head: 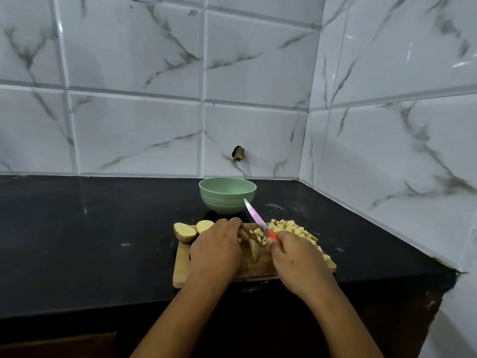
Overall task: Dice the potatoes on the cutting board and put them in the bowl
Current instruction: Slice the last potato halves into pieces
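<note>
My left hand [215, 250] is curled knuckles-up, fingertips bent down and pinching the far end of a wedge [254, 250] of potato. It is brown-skinned, curved, and lies just right of my fingers on the board [180, 270]. My right hand [296, 257] is wrapped tight round the orange-red handle of the knife [255, 218]. Its slim, glossy pinkish blade slants up and away from my knuckles, off the board, its tip pointing toward the bowl [227, 195].

Between my hands, just beyond the wedge, lie a few pale cubes. A larger heap of dice [291, 228], pale yellow, blocky and uneven, sits beyond and right of my right fingers, running along the board's right edge. Left of my left knuckles rest two halves [184, 232], oval, cut faces up and smooth cream, with thin tan skin at the rims.

The board is light wood, rectangular with rounded corners, scuffed darker in the middle. The bowl stands just past the board, beyond my fingertips. It is matte sage green, round, with fine ridges round its belly, and nothing shows inside it.

Everything sits on a black polished counter [90, 228] with faint white specks and smears. Behind it and to the right, glossy white tiles [134, 135] veined in grey meet at a corner. A small dark ragged hole [238, 153] breaks the wall above the bowl.
</note>
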